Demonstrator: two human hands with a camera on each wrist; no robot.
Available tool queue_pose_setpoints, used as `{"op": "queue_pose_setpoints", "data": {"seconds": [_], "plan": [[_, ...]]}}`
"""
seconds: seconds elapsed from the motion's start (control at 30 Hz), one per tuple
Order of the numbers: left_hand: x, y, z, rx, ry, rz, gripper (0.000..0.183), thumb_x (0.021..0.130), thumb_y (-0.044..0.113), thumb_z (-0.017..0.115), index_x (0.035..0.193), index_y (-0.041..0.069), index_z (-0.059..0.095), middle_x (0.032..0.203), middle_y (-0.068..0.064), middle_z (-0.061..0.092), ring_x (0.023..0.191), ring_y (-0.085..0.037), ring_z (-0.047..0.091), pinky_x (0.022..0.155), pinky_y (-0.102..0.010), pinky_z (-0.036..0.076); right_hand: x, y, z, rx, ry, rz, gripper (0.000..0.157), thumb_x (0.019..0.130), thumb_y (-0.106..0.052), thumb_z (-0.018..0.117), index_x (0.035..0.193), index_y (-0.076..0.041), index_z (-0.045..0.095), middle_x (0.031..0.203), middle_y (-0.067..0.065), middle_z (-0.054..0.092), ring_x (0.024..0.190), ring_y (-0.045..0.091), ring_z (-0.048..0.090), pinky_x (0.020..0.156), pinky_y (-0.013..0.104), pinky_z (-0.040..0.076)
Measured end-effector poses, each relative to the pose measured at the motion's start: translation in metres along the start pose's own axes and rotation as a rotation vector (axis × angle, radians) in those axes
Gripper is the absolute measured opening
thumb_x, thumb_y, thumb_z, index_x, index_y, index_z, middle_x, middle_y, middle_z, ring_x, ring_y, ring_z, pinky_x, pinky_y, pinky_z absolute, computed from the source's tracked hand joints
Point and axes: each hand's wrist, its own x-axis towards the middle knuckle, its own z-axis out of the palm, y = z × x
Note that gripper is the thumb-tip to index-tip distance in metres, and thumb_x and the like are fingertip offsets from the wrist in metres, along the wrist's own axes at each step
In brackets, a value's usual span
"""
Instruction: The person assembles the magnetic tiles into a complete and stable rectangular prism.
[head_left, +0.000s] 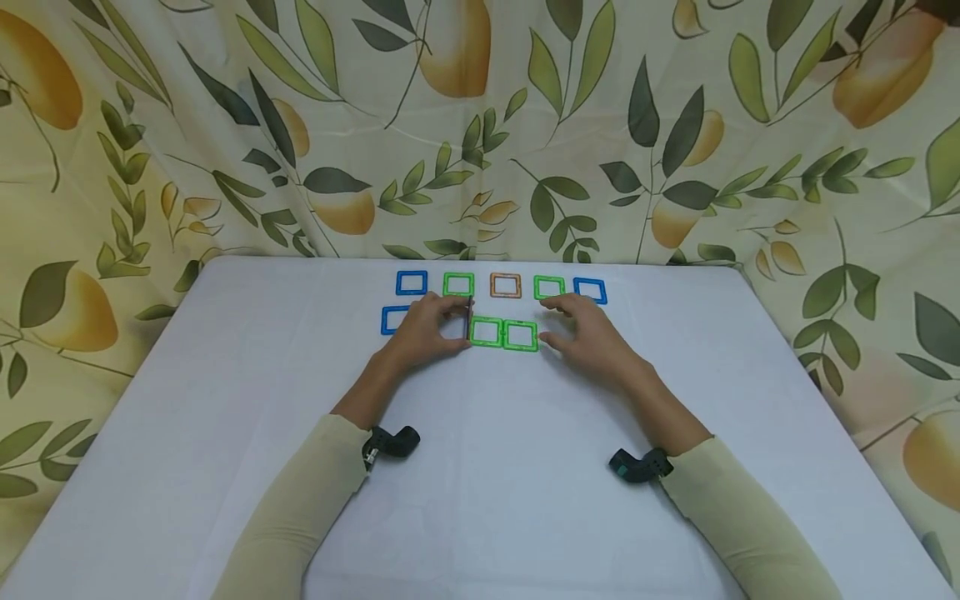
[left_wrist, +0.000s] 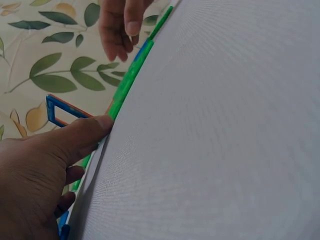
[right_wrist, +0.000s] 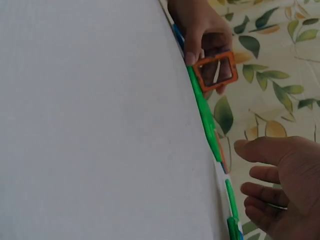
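Observation:
My left hand (head_left: 423, 332) pinches a square magnetic tile frame (head_left: 469, 321) between thumb and fingers. That tile stands on edge; the left wrist view shows its blue face (left_wrist: 51, 111), the right wrist view its orange face (right_wrist: 198, 78). It is at the left side of a green tile (head_left: 486, 344) lying flat, which is joined edge to edge with a second green tile (head_left: 521, 348). Near that second tile's right edge is my right hand (head_left: 596, 340), fingers apart and holding nothing. A blue tile (head_left: 386, 321) lies partly hidden behind the left hand.
Along the table's far edge lies a row of flat tiles: blue (head_left: 412, 293), green (head_left: 458, 275), orange (head_left: 506, 276), green (head_left: 549, 278) and blue (head_left: 589, 281). A white cloth (head_left: 487, 467) covers the table. Behind it hangs a patterned curtain (head_left: 480, 225).

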Motion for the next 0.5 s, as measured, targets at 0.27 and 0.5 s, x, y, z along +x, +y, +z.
{"op": "queue_pose_setpoints", "data": {"seconds": [0.27,0.5], "plan": [[-0.001,-0.001,0.0,0.005,-0.002,-0.008,0.07,0.081,0.023,0.093,0.144,0.011,0.065,0.121,-0.007,0.064,0.105,-0.023,0.052,0.09,-0.041,0.048,0.003,0.018,-0.021,-0.034,-0.071,0.069,0.067,0.088,-0.022,0.087,0.146,-0.002,0.058,0.148,0.02,0.054,0.137,0.041,0.045,0.115,0.059,0.035],[0.0,0.0,0.0,0.016,0.007,0.005,0.07,0.08,0.022,0.093,0.144,0.01,0.064,0.122,-0.007,0.065,0.107,-0.023,0.053,0.09,-0.04,0.049,0.002,0.027,-0.039,-0.063,-0.127,0.139,0.067,0.085,-0.016,0.089,0.144,-0.001,0.061,0.148,0.023,0.054,0.141,0.044,0.039,0.118,0.06,0.028]]}}
